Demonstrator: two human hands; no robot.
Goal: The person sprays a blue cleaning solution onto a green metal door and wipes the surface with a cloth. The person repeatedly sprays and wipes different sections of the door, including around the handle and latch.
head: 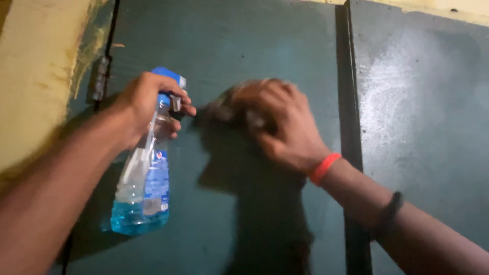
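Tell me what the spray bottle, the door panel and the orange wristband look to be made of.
Spray bottle: clear glossy plastic; blue liquid shows through, held in the left hand.
Door panel: probably painted metal; flat dark green coat with dull sheen and whitish smears.
Orange wristband: likely rubber or silicone; smooth and matte, on the right hand.

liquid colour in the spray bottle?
Light blue, pooled at the bottom of the clear spray bottle in the left hand; head view.

A: From where does the camera look?

B: It sits on the person's head and faces a dark green door (244, 46) straight ahead, very near, at arm's reach.

A: Is there a second view?

B: No, only this one.
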